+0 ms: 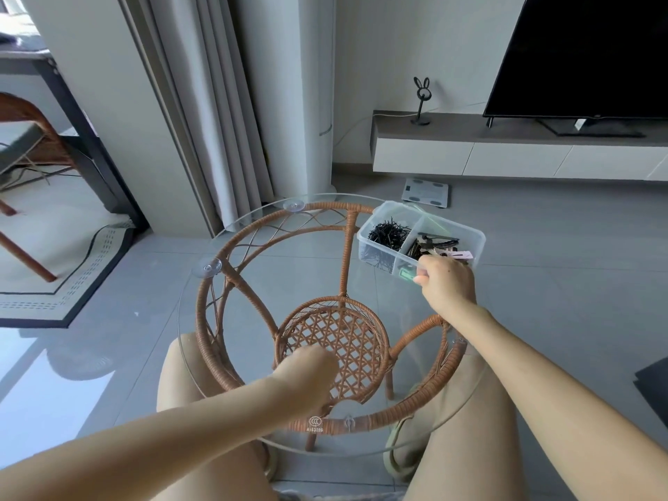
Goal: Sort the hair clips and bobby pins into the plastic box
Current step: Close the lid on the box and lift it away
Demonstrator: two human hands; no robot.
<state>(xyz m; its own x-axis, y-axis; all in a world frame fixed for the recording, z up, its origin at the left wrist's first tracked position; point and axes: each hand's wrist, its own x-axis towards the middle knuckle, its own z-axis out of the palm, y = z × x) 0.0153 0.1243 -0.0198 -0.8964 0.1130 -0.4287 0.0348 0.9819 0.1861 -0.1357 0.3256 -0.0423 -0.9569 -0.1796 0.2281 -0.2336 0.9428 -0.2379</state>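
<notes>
Hovering nearest, my left hand is too blurred to tell its grip. Farther, my right hand curls over the plastic box rim, likely steadying it; hair clips lie just beyond those fingers, bobby pins beyond-left.

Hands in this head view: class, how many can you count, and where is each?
2. The right hand grips the plastic box's near rim; the left hand, blurred, hovers over the glass table's near side.

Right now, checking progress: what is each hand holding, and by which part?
The right hand grips the box by its near rim; the left hand is too blurred to tell.
</notes>
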